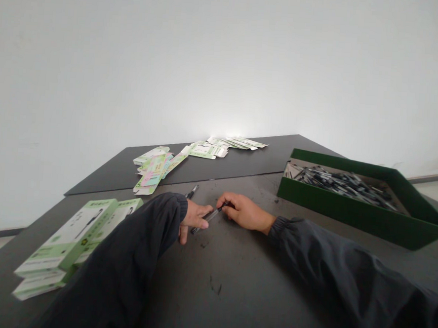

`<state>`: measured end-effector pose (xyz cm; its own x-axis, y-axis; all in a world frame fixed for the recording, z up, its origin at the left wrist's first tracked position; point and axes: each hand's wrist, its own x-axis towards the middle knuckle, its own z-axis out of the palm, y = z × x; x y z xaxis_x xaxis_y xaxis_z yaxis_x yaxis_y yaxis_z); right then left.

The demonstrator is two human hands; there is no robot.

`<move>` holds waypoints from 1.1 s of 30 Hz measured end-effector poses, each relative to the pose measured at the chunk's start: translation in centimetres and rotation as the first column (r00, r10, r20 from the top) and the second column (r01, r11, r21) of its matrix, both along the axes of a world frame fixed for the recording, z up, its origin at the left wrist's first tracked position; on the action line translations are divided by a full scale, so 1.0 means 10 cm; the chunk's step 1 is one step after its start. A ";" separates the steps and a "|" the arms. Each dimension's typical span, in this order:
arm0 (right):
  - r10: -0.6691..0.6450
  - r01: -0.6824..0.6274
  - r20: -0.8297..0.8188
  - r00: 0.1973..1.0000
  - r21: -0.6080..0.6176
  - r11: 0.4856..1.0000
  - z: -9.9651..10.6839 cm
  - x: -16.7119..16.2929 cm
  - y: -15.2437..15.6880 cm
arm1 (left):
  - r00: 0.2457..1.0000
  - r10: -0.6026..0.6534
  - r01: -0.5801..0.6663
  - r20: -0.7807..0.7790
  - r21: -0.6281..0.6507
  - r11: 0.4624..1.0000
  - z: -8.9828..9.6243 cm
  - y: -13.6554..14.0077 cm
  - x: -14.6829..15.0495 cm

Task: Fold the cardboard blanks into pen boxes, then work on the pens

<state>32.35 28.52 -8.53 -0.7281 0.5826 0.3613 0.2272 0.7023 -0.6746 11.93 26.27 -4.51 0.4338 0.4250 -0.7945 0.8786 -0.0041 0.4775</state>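
Note:
In the middle of the dark table, my right hand is closed in a pinch around one end of a clear-barrelled pen with black ends. The pen slants down and left toward my left hand. My left hand lies low over the table with its fingers apart, its fingertips beside or touching the pen; contact is unclear. Just beyond my left wrist lies another pen, its lower part hidden behind the hand and sleeve.
At the right stands a green box holding many loose pens. White-and-green pen cartons are stacked at the left, partly behind my left sleeve. Flattened cartons and colourful card pieces lie farther back, before a white wall.

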 end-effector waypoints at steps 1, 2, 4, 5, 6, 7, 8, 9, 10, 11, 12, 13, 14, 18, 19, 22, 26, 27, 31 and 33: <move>-0.001 0.001 0.001 1.000 0.003 1.000 0.00 0.00 0.00 | 1.000 -0.001 0.001 0.002 0.002 1.000 0.00 0.00 0.00; -0.003 0.003 0.001 1.000 0.007 1.000 0.00 0.00 0.00 | 1.000 0.001 -0.001 0.003 0.005 1.000 -0.01 0.00 0.00; -0.001 0.001 0.000 1.000 0.016 1.000 0.01 0.00 0.00 | 1.000 0.008 -0.008 0.003 0.017 1.000 -0.01 0.00 0.00; -0.001 0.001 -0.003 1.000 0.019 1.000 0.00 0.00 0.00 | 1.000 0.017 -0.017 0.001 0.025 1.000 -0.01 -0.01 0.00; 0.001 0.000 -0.004 1.000 0.021 1.000 0.00 0.00 0.00 | 1.000 0.027 -0.027 0.000 0.032 0.999 -0.01 -0.01 0.00; 0.002 -0.001 -0.006 1.000 0.022 1.000 0.00 0.00 0.00 | 0.999 0.032 -0.032 0.003 0.031 0.999 -0.01 -0.02 0.00; 0.004 -0.003 -0.008 1.000 0.024 1.000 0.00 0.00 0.00 | 0.999 0.033 -0.033 0.011 0.026 0.999 -0.01 -0.02 0.01; 0.008 -0.007 -0.008 1.000 0.026 1.000 0.00 0.00 0.00 | 0.999 0.031 -0.031 0.023 0.017 0.999 0.00 -0.02 0.01; 0.011 -0.010 -0.009 1.000 0.029 1.000 0.00 0.00 0.00 | 0.999 0.026 -0.027 0.036 0.006 1.000 0.00 -0.02 0.01; 0.013 -0.012 -0.009 1.000 0.031 0.999 0.00 0.00 0.00 | 0.999 0.019 -0.019 0.045 -0.002 1.000 0.00 -0.02 0.01; 0.013 -0.013 -0.009 1.000 0.032 0.999 0.00 0.00 0.00 | 0.999 0.013 -0.013 0.048 -0.005 1.000 -0.01 -0.02 0.01; 0.011 -0.011 -0.008 1.000 0.031 0.999 0.00 0.00 0.00 | 0.999 0.012 -0.012 0.045 -0.003 1.000 -0.01 -0.02 0.01; 0.009 -0.009 -0.006 1.000 0.029 1.000 0.00 0.00 0.00 | 0.999 0.013 -0.013 0.037 0.003 1.000 -0.01 -0.02 0.00; 0.002 -0.002 -0.002 1.000 0.022 1.000 0.00 0.00 0.00 | 0.999 0.012 -0.013 0.032 0.010 1.000 -0.02 -0.01 -0.01; 0.002 -0.002 -0.003 1.000 0.021 1.000 0.00 0.00 0.00 | 0.999 0.011 -0.012 0.031 0.012 1.000 -0.01 -0.01 -0.01; 0.007 -0.007 -0.015 1.000 0.010 1.000 -0.01 0.00 0.00 | 1.000 0.012 -0.013 0.023 0.021 1.000 0.00 -0.01 0.00; -0.019 0.016 -0.063 0.998 -0.052 0.999 -0.03 -0.01 0.01 | 0.999 0.017 -0.017 0.027 0.006 1.000 0.01 -0.03 0.02; -0.038 0.031 -0.085 0.996 -0.087 0.996 -0.04 -0.01 0.02 | 0.999 0.017 -0.017 0.033 0.000 1.000 0.02 -0.03 0.02; -0.122 0.063 -0.192 0.974 -0.289 0.955 -0.08 -0.02 0.08 | 0.999 0.021 -0.021 0.047 -0.011 1.000 0.03 -0.03 0.03; -0.130 0.025 -0.254 0.959 -0.379 0.925 -0.09 -0.03 0.10 | 0.999 0.034 -0.033 0.039 -0.014 0.999 0.03 -0.02 0.02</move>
